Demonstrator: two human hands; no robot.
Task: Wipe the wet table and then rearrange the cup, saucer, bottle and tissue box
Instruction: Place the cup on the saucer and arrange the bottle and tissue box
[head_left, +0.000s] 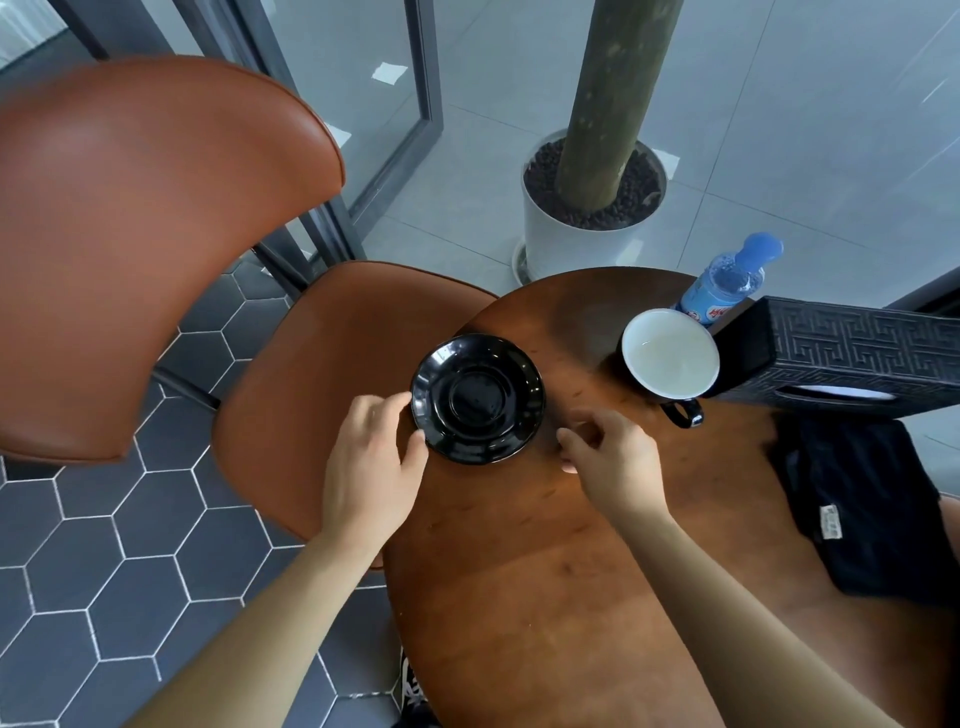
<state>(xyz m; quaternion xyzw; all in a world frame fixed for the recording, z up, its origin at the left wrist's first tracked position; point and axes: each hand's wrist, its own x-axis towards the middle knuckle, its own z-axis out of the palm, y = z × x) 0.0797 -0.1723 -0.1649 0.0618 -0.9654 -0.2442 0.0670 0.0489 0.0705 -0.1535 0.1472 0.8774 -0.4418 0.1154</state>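
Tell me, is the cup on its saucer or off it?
Off: the cup stands on the table, apart from the empty saucer the left hand holds.

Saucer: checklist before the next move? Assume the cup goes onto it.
1. The saucer is empty: ok.
2. The saucer lies fully on the table: cannot tell, it sits right at the left edge.
3. The left hand pinches the saucer's left rim: ok.
4. The right hand is free, holding nothing: ok.
5. The cup stands upright, handle toward the near side: ok.
6. The table is dry: cannot tell.
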